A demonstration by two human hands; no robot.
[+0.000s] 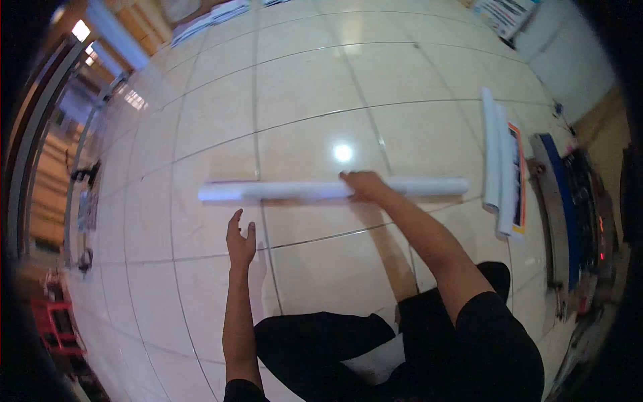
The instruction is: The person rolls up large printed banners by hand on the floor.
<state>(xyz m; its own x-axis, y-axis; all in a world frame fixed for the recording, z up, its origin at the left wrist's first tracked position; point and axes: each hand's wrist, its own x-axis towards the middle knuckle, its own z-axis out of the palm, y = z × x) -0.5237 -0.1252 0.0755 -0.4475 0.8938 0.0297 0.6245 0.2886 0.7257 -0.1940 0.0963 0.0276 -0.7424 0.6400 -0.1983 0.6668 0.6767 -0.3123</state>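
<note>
A long white roll, like rolled paper or banner sheet, lies crosswise on the tiled floor in front of my crossed legs. My right hand is over the roll right of its middle, fingers curled round it; their tips are partly hidden and slightly blurred. Nearer to me, below the roll's left part, my left hand is raised with thumb and fingers apart. It holds nothing and does not touch the roll.
To the right lie more white rolls beside an orange-edged printed sheet. Farther right is a long machine with a blue strip. A red plastic chair stands at lower left. Papers lie at the far edge.
</note>
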